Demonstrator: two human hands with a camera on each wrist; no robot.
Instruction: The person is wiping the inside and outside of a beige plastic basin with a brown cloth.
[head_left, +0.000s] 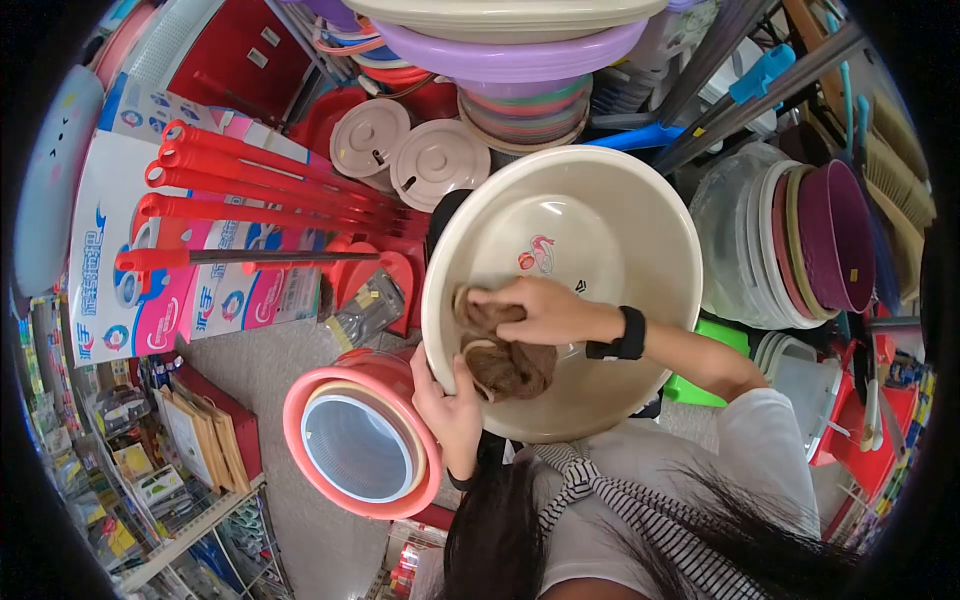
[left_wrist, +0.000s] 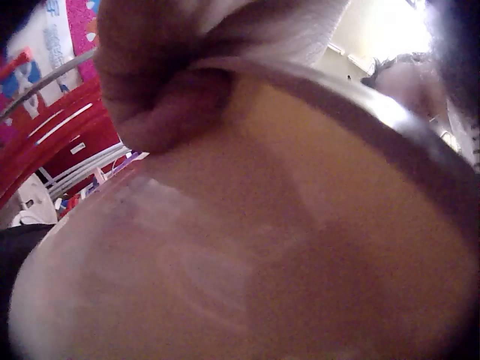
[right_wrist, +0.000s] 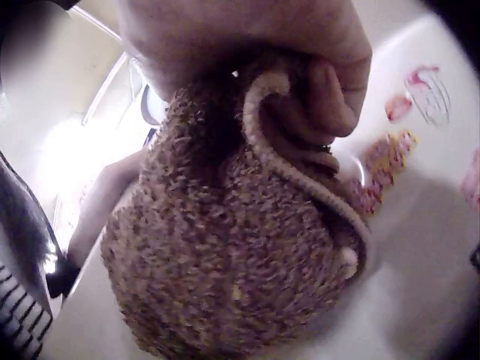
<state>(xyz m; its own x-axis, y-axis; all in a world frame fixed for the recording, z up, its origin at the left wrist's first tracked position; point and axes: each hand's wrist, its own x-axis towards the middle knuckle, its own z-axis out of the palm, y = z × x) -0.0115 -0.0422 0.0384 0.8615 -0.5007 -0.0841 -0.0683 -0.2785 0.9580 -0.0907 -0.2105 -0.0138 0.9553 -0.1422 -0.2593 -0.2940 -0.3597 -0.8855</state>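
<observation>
A large cream plastic basin [head_left: 650, 230] is held in front of the person's body, a red and pink print on its inner bottom. The left hand [head_left: 450, 412] grips its near-left rim, and the left wrist view shows the fingers curled over that rim [left_wrist: 352, 90]. Inside the basin, the right hand [head_left: 560, 312] holds a bunched brown towel [head_left: 515, 372] against the left wall. From the right wrist, the towel [right_wrist: 225, 240] looks nubbly with a pale bound edge, gathered under the curled fingers [right_wrist: 330, 101].
Nested red and white baskets [head_left: 365, 450] stand on the floor at the left. Red-handled dustpans [head_left: 270, 190] lean beside printed boxes [head_left: 130, 270]. Stacked purple and cream tubs [head_left: 510, 50] rise ahead, with more buckets [head_left: 840, 235] at the right. Shelves of goods [head_left: 150, 500] line the lower left.
</observation>
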